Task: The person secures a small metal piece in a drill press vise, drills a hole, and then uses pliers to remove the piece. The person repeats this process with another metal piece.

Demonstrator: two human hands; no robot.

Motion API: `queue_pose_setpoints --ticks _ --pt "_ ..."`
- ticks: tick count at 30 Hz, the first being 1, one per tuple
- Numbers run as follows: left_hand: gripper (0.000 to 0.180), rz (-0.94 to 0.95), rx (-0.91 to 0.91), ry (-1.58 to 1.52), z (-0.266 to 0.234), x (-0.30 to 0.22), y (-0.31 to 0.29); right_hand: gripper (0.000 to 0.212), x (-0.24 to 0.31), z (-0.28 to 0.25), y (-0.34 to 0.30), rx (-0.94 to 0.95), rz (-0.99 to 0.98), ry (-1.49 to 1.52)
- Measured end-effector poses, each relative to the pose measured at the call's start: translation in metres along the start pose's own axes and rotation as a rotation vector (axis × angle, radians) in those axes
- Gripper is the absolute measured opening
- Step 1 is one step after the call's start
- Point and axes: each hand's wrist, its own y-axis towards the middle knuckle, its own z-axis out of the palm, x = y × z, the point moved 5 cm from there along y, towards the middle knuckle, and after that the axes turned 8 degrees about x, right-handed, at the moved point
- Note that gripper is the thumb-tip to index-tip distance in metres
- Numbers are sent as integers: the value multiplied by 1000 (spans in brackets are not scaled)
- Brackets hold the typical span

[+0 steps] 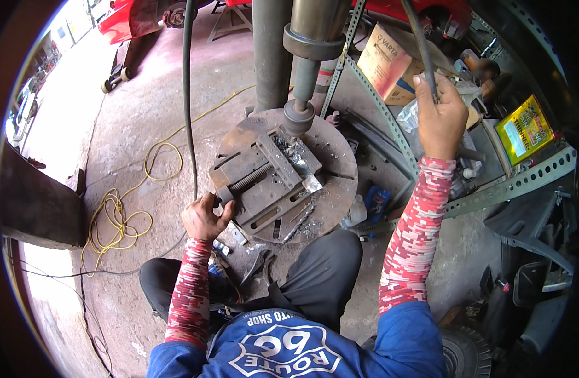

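1. Thin yellow cord (116, 200): lay looped on the concrete floor, far left.
2. Thick black cable (188, 94): hung down just right of that.
3. Left hand (201, 217), bare, red-and-white camo sleeve: grip was closed on the dark vise handle (224, 200).
4. Grey metal machine vise (258, 205): sat on the round, dull metal table (341, 167), its threaded screw toward the left hand. Bright metal scraps lay near its far end; couldn't tell piece from shavings.
5. Dark cylindrical drill chuck (299, 118): hung over the vise's far end.
6. Brown cardboard carton (393, 66): stood tilted behind the rack, beyond the table.
7. Right hand (440, 120), bare, same sleeve: raised, grip wrapped around the dark metal lever rod (420, 41).
8. Yellow rectangular tin (524, 133): stood far right.
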Motion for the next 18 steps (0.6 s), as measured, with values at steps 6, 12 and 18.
queue_pose_setpoints --ticks 6,12,18 --pt "45 14 -6 0 0 -1 0 21 -3 2 -1 4 46 41" --pt "46 -5 9 14 1 1 0 21 2 1 -1 -6 22 27" --pt "46 -15 15 17 0 0 1 20 5 0 0 -15 -5 10"
